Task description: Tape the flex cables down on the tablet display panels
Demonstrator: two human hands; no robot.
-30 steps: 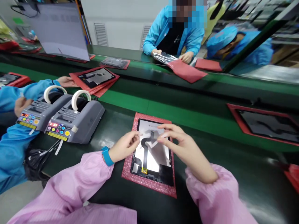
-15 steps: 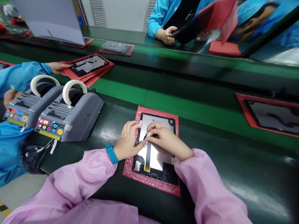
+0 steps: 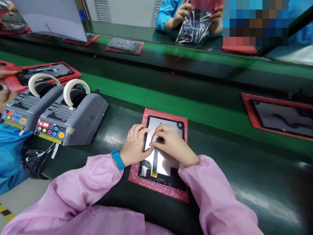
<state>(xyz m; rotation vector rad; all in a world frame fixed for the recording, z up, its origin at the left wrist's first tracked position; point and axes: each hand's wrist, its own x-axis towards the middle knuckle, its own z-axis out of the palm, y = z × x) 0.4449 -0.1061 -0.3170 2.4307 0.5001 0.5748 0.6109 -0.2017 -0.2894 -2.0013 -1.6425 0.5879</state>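
A tablet panel (image 3: 168, 124) lies back-up on a red bubble-wrap pad (image 3: 161, 191) on the dark bench in front of me. A black flex cable (image 3: 154, 161) runs down its silver back. My left hand (image 3: 135, 145) rests on the panel's left edge, fingers curled and pressing down. My right hand (image 3: 171, 143) lies over the middle of the panel, fingertips pressed together on the cable beside the left hand's fingers. Whether a piece of tape is under the fingers is hidden.
Two grey tape dispensers (image 3: 70, 120) with white tape rolls (image 3: 73, 89) stand at my left. A co-worker's blue sleeve (image 3: 9, 153) is beside them. Another panel on a red pad (image 3: 278, 116) lies on the green conveyor (image 3: 195, 104) at right. A person across the line handles a bag (image 3: 193, 27).
My hands came down from holding a tape piece above the panel and now press on it. The person opposite lifted a bag. My view shifted slightly.
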